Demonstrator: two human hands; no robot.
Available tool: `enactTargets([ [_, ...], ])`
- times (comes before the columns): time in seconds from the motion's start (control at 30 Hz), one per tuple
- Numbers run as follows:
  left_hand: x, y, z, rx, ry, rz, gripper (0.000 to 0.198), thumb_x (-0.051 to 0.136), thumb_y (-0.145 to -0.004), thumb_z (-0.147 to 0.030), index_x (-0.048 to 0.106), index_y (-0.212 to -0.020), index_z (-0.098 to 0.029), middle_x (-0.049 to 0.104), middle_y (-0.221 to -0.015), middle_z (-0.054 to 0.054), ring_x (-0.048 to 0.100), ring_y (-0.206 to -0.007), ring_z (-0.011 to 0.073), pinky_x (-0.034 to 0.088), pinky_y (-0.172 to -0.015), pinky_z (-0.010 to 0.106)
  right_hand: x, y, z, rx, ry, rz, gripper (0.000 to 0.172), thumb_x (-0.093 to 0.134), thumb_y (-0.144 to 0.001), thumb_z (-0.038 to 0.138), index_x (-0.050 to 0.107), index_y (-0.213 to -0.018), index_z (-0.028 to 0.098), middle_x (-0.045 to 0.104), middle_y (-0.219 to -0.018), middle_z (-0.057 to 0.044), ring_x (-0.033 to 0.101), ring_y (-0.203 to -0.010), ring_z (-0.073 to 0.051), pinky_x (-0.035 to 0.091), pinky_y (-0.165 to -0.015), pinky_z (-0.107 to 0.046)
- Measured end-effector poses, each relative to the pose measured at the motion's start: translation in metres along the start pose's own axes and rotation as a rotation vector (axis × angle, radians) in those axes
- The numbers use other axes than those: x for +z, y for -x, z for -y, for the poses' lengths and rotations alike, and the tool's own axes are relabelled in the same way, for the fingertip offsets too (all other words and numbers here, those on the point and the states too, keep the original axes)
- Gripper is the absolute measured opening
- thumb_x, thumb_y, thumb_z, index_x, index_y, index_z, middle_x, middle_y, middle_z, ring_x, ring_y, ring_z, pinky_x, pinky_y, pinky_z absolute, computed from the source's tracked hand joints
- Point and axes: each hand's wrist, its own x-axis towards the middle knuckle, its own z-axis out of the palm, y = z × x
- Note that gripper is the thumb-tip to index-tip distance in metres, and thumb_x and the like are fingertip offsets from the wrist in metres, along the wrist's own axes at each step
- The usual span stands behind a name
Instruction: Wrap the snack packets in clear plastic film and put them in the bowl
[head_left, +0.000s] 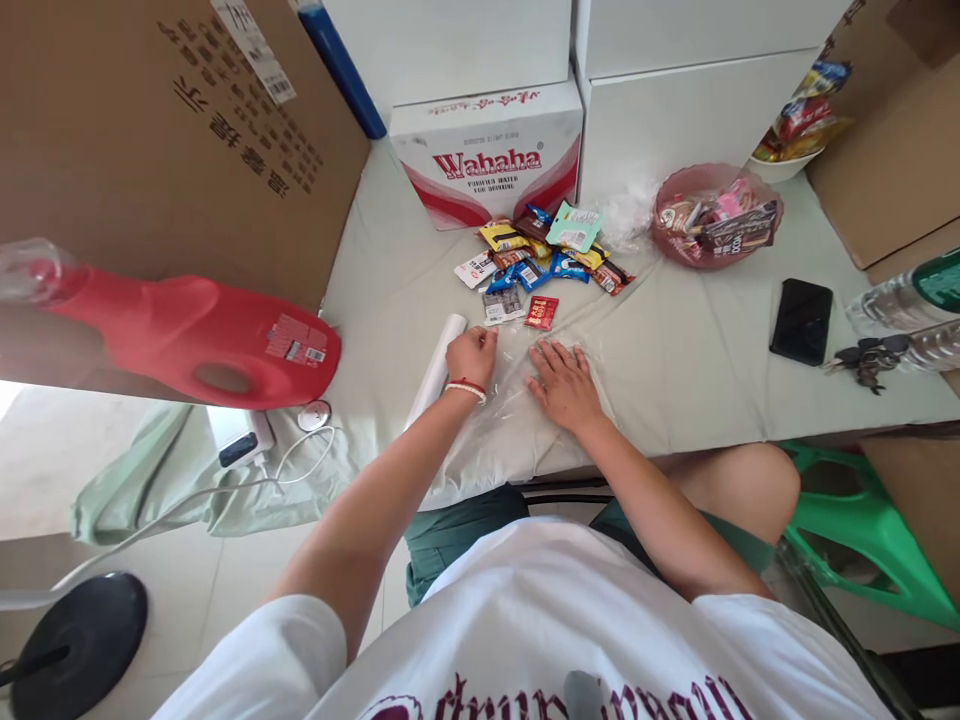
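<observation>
A clear plastic sheet (517,400) lies spread on the cloth-covered table (675,340) in front of me. My right hand (564,382) rests flat on it with fingers stretched out. My left hand (471,357), with a red-and-white bracelet at the wrist, has its fingers curled at the sheet's edge, next to a white roll (439,365). Just beyond both hands sits a pile of small snack packets (536,262), including a red one (541,312).
A Wahaha water carton (487,150) and white boxes stand at the back. A pink bowl of snacks (712,215) is at the right, with a black phone (801,320), keys (862,362) and bottles (907,300). A red jug (195,335) and a large cardboard box (165,130) are on the left.
</observation>
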Motion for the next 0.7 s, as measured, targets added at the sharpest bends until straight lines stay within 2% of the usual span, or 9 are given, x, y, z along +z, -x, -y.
enactTargets([
  [0.1, -0.008, -0.003, 0.015, -0.051, -0.011, -0.041, 0.035, 0.050, -0.101, -0.041, 0.069, -0.082, -0.018, 0.064, -0.072, 0.004, 0.057, -0.071, 0.0203, 0.042, -0.072, 0.033, 0.002, -0.001, -0.003, 0.003, -0.005, -0.010, 0.057, 0.039, -0.110, 0.045, 0.048, -0.160, 0.018, 0.043, -0.168, -0.010, 0.039, -0.154, -0.029, 0.021, -0.131, -0.053],
  [0.2, -0.011, 0.010, 0.020, -0.065, -0.016, -0.157, 0.030, 0.052, -0.100, -0.038, 0.070, -0.108, -0.016, 0.070, -0.097, 0.010, 0.063, -0.087, 0.0244, 0.046, -0.082, 0.037, 0.006, -0.002, -0.005, 0.010, 0.004, -0.021, 0.055, 0.041, -0.110, 0.041, 0.052, -0.158, 0.017, 0.043, -0.168, -0.009, 0.039, -0.154, -0.029, 0.021, -0.131, -0.050],
  [0.27, -0.012, 0.022, 0.017, 0.065, -0.029, -0.250, 0.038, 0.057, -0.098, -0.040, 0.065, -0.126, -0.015, 0.067, -0.123, 0.017, 0.061, -0.113, 0.0304, 0.045, -0.099, 0.044, 0.009, -0.001, -0.006, 0.005, 0.010, -0.021, 0.055, 0.044, -0.109, 0.041, 0.053, -0.157, 0.017, 0.043, -0.168, -0.009, 0.037, -0.156, -0.029, 0.019, -0.132, -0.051],
  [0.3, -0.013, 0.028, 0.015, 0.208, -0.042, -0.242, 0.041, 0.059, -0.097, -0.041, 0.063, -0.130, -0.016, 0.065, -0.131, 0.018, 0.057, -0.125, 0.0327, 0.041, -0.107, 0.047, 0.010, -0.001, -0.007, 0.001, 0.013, -0.019, 0.055, 0.045, -0.108, 0.041, 0.054, -0.156, 0.017, 0.042, -0.169, -0.009, 0.035, -0.157, -0.029, 0.018, -0.132, -0.051],
  [0.33, -0.014, 0.033, 0.012, 0.391, -0.061, -0.180, 0.042, 0.060, -0.097, -0.041, 0.064, -0.132, -0.019, 0.065, -0.134, 0.018, 0.053, -0.133, 0.0339, 0.036, -0.114, 0.050, 0.010, 0.000, -0.007, -0.006, 0.017, -0.015, 0.055, 0.046, -0.108, 0.041, 0.053, -0.157, 0.016, 0.041, -0.169, -0.009, 0.034, -0.157, -0.030, 0.017, -0.132, -0.051],
  [0.4, -0.017, 0.038, 0.010, 0.764, -0.103, 0.060, 0.042, 0.062, -0.096, -0.041, 0.065, -0.134, -0.024, 0.068, -0.134, 0.014, 0.050, -0.141, 0.0334, 0.027, -0.121, 0.054, 0.009, 0.001, -0.008, -0.024, 0.027, 0.002, 0.056, 0.047, -0.107, 0.039, 0.052, -0.158, 0.016, 0.038, -0.171, -0.010, 0.033, -0.158, -0.030, 0.017, -0.132, -0.052],
  [0.47, -0.023, 0.037, 0.013, 0.963, -0.142, 0.304, 0.049, 0.067, -0.093, -0.040, 0.064, -0.140, -0.028, 0.069, -0.137, 0.013, 0.051, -0.144, 0.0324, 0.023, -0.124, 0.055, 0.008, 0.001, -0.008, -0.029, 0.040, 0.016, 0.056, 0.047, -0.107, 0.038, 0.052, -0.158, 0.016, 0.038, -0.171, -0.011, 0.034, -0.157, -0.031, 0.019, -0.131, -0.053],
  [0.6, -0.040, 0.025, 0.037, 1.004, -0.220, 0.529, 0.073, 0.076, -0.084, -0.036, 0.053, -0.153, -0.028, 0.061, -0.153, 0.016, 0.046, -0.151, 0.0317, 0.016, -0.128, 0.058, 0.006, 0.000, -0.007, -0.019, 0.056, 0.006, 0.057, 0.046, -0.107, 0.041, 0.053, -0.157, 0.014, 0.042, -0.168, -0.013, 0.036, -0.155, -0.032, 0.020, -0.130, -0.054],
  [0.7, -0.055, 0.014, 0.062, 0.961, -0.275, 0.636, 0.074, 0.074, -0.083, -0.029, 0.053, -0.153, -0.030, 0.056, -0.159, 0.013, 0.043, -0.154, 0.0305, 0.010, -0.129, 0.061, 0.005, 0.000, -0.005, -0.013, 0.052, -0.004, 0.057, 0.045, -0.108, 0.042, 0.053, -0.157, 0.015, 0.041, -0.169, -0.012, 0.036, -0.156, -0.031, 0.020, -0.131, -0.053],
])
